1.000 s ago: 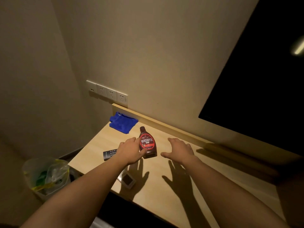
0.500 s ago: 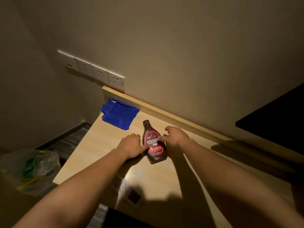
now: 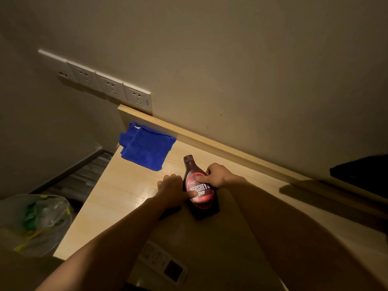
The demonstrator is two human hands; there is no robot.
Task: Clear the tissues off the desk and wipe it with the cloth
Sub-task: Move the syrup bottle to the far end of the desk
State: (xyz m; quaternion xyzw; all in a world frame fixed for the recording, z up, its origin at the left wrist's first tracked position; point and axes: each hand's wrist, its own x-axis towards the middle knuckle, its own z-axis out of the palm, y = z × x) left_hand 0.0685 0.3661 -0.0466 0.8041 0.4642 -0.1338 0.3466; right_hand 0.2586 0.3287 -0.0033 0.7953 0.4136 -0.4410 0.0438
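With both your left hand [image 3: 171,189] and right hand [image 3: 216,175] clamped on the syrup bottle [image 3: 198,186], you're clearing the counter [image 3: 126,190]; next grab the blue cloth [image 3: 146,149] at its far-left corner.

Bare desk [image 3: 130,185] between cloth [image 3: 147,151] and syrup bottle [image 3: 198,185], white remote [image 3: 162,262] near front edge

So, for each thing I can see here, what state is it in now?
syrup bottle: upright, cap closed, gripped from both sides
left hand: on the bottle
right hand: on the bottle
blue cloth: folded, untouched at the desk corner
bin bag: open, holding waste
white remote: lying flat
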